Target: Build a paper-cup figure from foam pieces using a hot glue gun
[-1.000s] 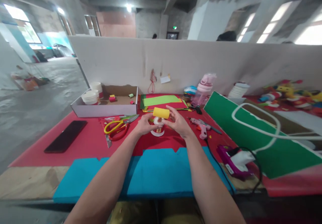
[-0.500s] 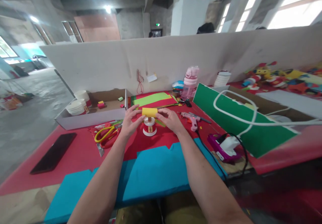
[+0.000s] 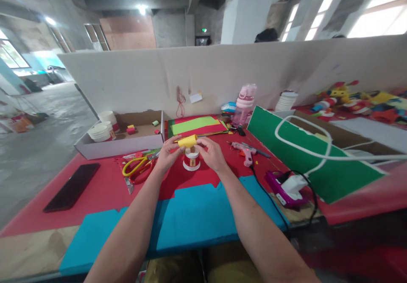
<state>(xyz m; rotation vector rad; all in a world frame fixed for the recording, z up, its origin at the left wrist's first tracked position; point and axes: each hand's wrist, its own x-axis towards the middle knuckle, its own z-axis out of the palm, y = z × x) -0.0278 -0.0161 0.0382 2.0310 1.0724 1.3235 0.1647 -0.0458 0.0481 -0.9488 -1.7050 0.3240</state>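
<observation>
A yellow roll point(image 3: 188, 141) is held level between my two hands, just above a small red and white paper cup point(image 3: 192, 161) that stands on the red table cover. My left hand point(image 3: 168, 152) grips the left end of the roll with thumb and fingers. At the right end, my right hand point(image 3: 210, 151) pinches it the same way. The roll hides part of the cup's top.
Yellow-handled scissors point(image 3: 135, 167) and a black phone point(image 3: 72, 187) lie left. A box point(image 3: 119, 147) holds cups and small rolls. Right are a pink glue gun point(image 3: 247, 152), purple power strip point(image 3: 286, 189) and green board point(image 3: 305, 155). Behind stands a pink bottle point(image 3: 244, 105).
The yellow roll has tilted, its right end now higher than its left. The camera view has shifted a little, so the scene sits slightly further right.
</observation>
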